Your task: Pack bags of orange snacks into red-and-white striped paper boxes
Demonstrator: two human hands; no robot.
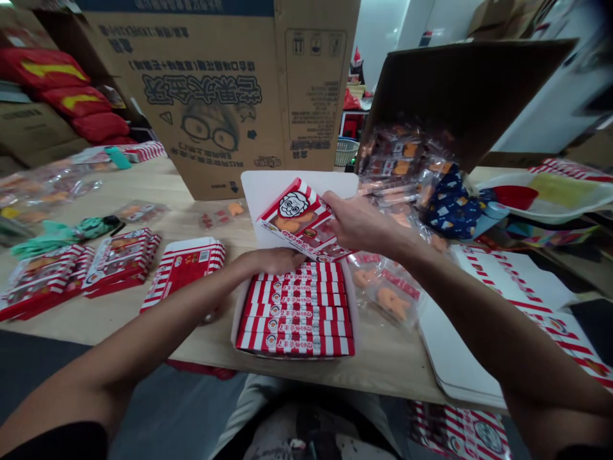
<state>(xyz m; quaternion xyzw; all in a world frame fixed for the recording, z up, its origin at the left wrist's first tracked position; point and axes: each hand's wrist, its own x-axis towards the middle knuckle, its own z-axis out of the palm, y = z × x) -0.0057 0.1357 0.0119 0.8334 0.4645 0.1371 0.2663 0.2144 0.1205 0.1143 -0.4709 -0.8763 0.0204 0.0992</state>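
Note:
My right hand [342, 214] grips a red-and-white striped candy box [306, 220] by its right side. The box is tilted above the back of an open white display carton [256, 185], whose lid stands up behind it. Inside the carton, several striped boxes [297, 313] stand packed in a row, their narrow printed sides up. My left hand [278, 260] lies at the back of that row, just under the held box. Its fingertips are partly hidden, so I cannot tell whether they hold anything.
Left on the table are several more striped boxes [119, 259] and green gloves [62, 233]. A big cardboard box [225, 96] stands behind. Plastic candy packets [397, 160] spill from another carton at right, near flat white card sheets [464, 345] and a white tray [550, 198].

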